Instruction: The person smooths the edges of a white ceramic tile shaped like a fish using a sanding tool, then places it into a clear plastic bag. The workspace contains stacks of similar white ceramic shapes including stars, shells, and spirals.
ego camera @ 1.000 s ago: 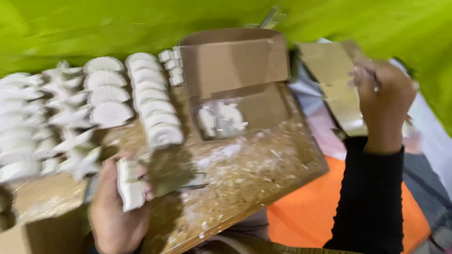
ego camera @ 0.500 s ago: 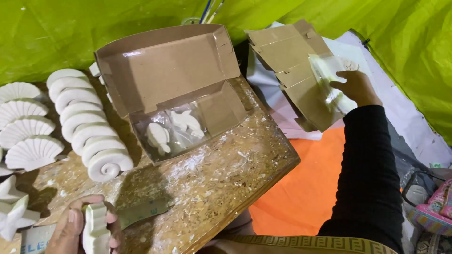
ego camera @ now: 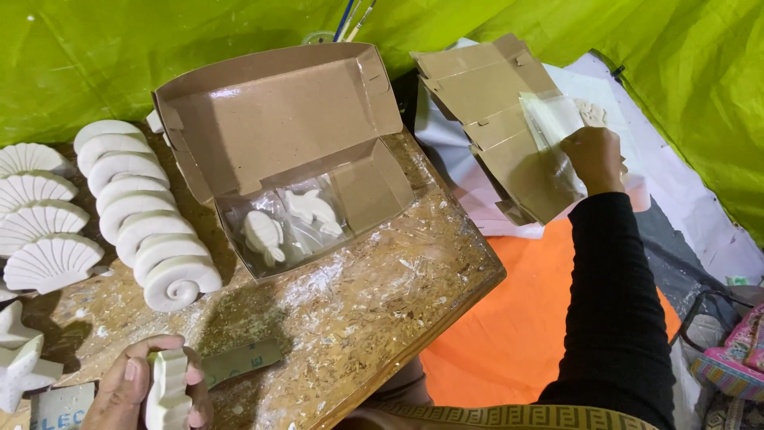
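Down onto the clear plastic bag (ego camera: 557, 119) the right hand (ego camera: 593, 158) has come, clenched on its edge atop the flattened cardboard boxes (ego camera: 493, 103), where half a second ago it was still raised. Nearest us, the left hand (ego camera: 131, 392) grips a ridged white plaster piece (ego camera: 168, 390) upright at the desk (ego camera: 374, 318) edge. Just beyond, white spiral shells (ego camera: 147, 231) sit overlapped in a row, fan shells (ego camera: 44, 231) to their left. Mid-desk, the open cardboard box (ego camera: 278, 127) holds two bagged white fish figures (ego camera: 290, 223). Green sheeting (ego camera: 119, 48) hangs behind.
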